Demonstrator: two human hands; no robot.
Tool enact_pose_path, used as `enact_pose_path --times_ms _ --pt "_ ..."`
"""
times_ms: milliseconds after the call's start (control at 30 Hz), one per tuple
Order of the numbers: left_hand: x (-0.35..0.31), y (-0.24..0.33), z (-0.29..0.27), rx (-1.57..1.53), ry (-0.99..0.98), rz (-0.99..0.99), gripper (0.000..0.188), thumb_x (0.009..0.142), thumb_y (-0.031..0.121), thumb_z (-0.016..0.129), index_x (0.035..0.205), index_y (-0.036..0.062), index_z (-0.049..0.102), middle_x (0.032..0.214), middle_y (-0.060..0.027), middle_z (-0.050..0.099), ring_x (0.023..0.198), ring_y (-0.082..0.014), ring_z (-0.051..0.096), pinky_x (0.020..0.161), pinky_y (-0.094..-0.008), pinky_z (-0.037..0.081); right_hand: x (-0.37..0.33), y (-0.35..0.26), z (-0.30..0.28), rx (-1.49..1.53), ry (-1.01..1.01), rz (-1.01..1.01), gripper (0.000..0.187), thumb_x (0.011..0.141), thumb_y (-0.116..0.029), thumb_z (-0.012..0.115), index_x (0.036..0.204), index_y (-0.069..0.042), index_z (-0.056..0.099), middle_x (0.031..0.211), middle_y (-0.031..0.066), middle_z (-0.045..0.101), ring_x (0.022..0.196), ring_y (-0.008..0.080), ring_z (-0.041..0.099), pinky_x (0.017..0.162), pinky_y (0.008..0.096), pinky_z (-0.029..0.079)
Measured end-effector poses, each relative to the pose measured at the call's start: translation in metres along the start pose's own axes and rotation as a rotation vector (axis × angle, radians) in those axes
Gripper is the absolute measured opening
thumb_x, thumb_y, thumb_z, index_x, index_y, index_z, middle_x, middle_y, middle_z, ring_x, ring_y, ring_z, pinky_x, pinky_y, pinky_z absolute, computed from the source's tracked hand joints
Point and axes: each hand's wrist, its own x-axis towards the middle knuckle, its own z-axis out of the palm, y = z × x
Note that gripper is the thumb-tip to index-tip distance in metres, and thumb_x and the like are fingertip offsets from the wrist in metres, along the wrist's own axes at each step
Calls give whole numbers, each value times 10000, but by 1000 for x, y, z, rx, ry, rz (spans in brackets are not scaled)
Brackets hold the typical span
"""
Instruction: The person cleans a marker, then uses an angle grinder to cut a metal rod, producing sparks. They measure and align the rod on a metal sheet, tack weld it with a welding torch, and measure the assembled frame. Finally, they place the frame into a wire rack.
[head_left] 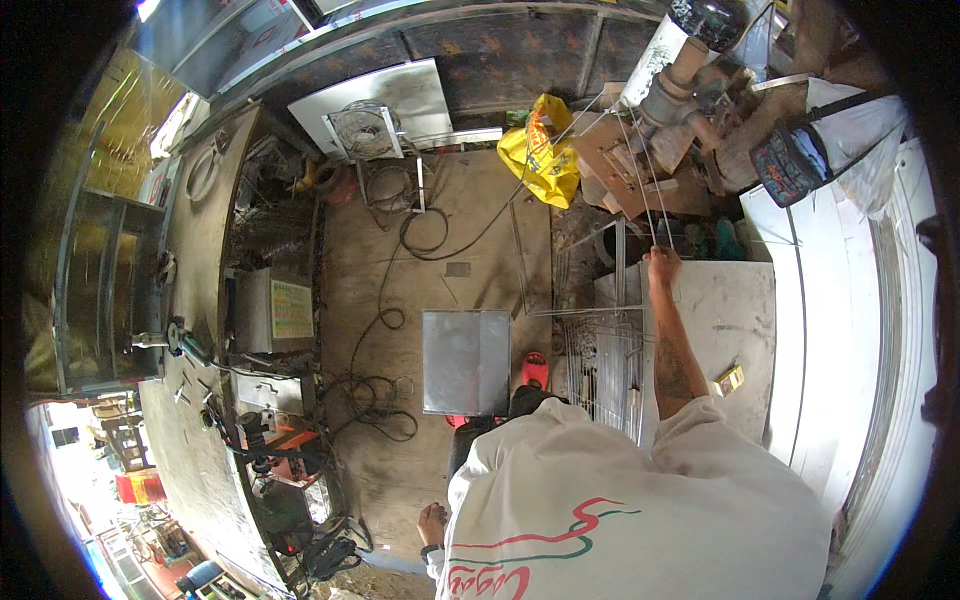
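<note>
My right hand (662, 264) reaches forward over a pale panel, its fingers closed around thin metal rods (648, 188). The rods run up from the fist toward the cluttered far right corner. My left hand (432, 524) hangs low beside my body, fingers curled, with nothing visible in it and a dark band at the wrist. A grey metal sheet box (466, 362) sits on the floor in front of my feet. Beside it shows one red sandal (535, 371). More thin metal bars (590, 312) lie to the left of my right forearm.
A long workbench (190, 420) with tools runs along the left. Black cable (385, 320) snakes over the floor. At the far side are a yellow bag (545, 150) and a coil of wire (362, 130). White panels (835, 330) stand at right; a small yellow box (729, 380) lies near my elbow.
</note>
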Motion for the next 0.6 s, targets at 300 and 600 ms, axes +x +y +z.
enact_pose_path --times_ms 300,600 --pt "1 70 31 193 -32 166 246 1019 234 684 1088 0 720 890 -61 725 732 -123 643 633 -273 496 -12 19 -6 -56 -61 31 230 1004 -241 697 975 -21 757 810 92 776 739 210 736 692 412 592" --pt "-4 59 34 209 37 222 279 1022 250 668 1102 -6 743 918 -60 753 781 -146 665 687 -308 532 -24 -36 14 -150 -96 64 284 1015 -286 664 1015 -22 768 838 118 775 730 233 734 679 450 591"
